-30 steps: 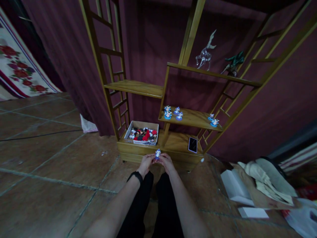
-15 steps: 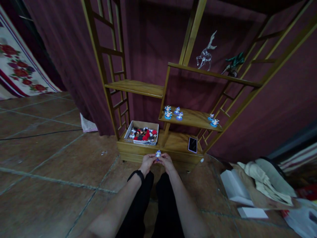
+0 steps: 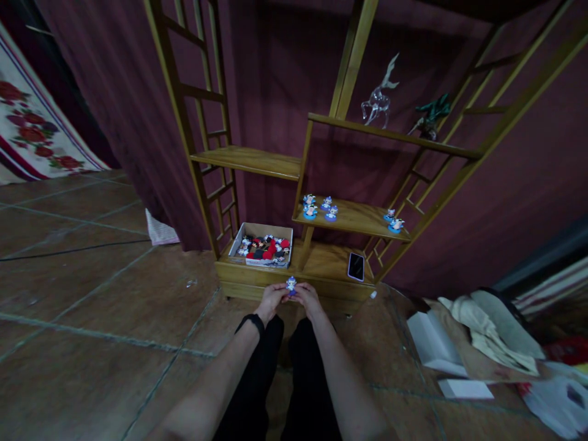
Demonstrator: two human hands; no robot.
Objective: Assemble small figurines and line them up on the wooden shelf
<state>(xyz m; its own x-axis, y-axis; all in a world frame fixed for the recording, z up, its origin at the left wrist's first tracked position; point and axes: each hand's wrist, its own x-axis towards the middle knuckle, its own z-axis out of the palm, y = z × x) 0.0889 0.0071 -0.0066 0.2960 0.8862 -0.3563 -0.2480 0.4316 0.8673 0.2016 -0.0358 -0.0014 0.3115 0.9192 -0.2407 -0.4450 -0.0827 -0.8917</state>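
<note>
Before the low cabinet (image 3: 239,283), my left hand (image 3: 271,300) and right hand (image 3: 309,298) pinch with fingertips one purple figurine (image 3: 291,283) near its base, not yet set down, while six other figurines (image 3: 331,213) already stand on the shelf (image 3: 361,215) and many pieces (image 3: 271,248), I judge, remain in the box (image 3: 261,263).

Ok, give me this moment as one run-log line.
left hand: holding figurine | right hand: same figurine | figurine: upright | box: left of phone
</note>
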